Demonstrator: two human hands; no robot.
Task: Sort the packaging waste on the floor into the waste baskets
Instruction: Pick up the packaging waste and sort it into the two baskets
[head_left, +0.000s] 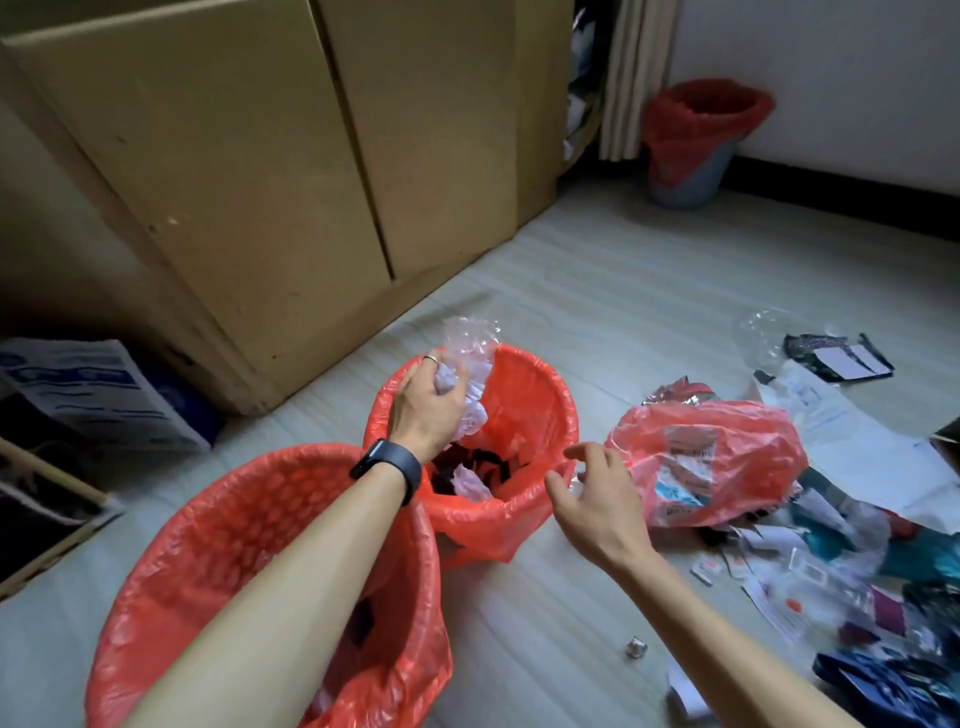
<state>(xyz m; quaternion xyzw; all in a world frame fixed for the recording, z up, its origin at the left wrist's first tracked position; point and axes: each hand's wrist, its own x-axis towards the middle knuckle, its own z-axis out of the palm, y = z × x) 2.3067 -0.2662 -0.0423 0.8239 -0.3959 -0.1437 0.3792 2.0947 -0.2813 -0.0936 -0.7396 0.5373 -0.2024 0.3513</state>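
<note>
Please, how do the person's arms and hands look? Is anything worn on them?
No sleeves are in view. The left hand has a thin silver ring on one finger and a black band, like a watch, at its wrist. The right hand wears nothing visible.

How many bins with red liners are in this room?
3: the nearest bin bottom left; the middle bin below the left hand; the far bin by the wall. Others may be out of view.

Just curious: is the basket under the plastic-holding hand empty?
Not empty: dark scraps and pale crumpled plastic lie inside the basket, beneath the left hand.
</note>
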